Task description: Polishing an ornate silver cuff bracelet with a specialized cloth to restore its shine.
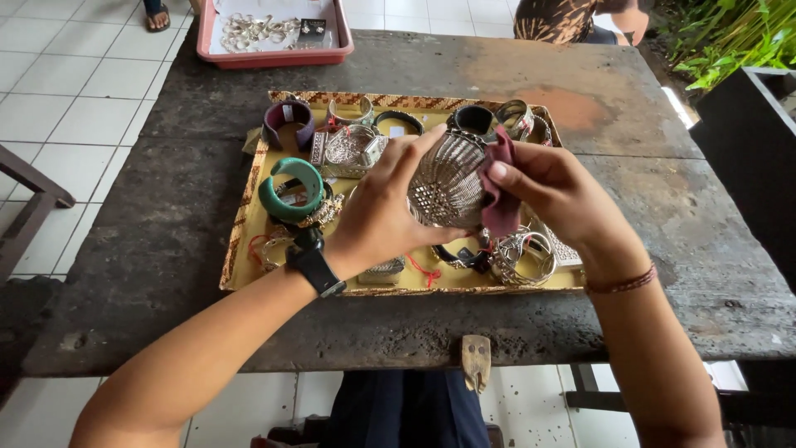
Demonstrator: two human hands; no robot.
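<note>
My left hand (383, 211) grips a wide silver mesh cuff bracelet (446, 184) and holds it up over the tray. My right hand (554, 189) pinches a small dark pink cloth (498, 192) against the cuff's right side. Below them lies a yellow tray (240, 217) with a patterned woven rim, filled with several bangles. A green bangle (289, 187) sits at its left, a purple one (288, 123) at its back left, silver ones (522, 257) at its front right. A black watch is on my left wrist and a brown string band on my right.
The tray rests on a dark weathered wooden table (166, 249). A red tray (278, 33) with silver pieces stands at the back left edge. Another person (572, 18) is beyond the far edge. Green plants (730, 37) at right, a wooden bench (29, 207) at left, white tiled floor.
</note>
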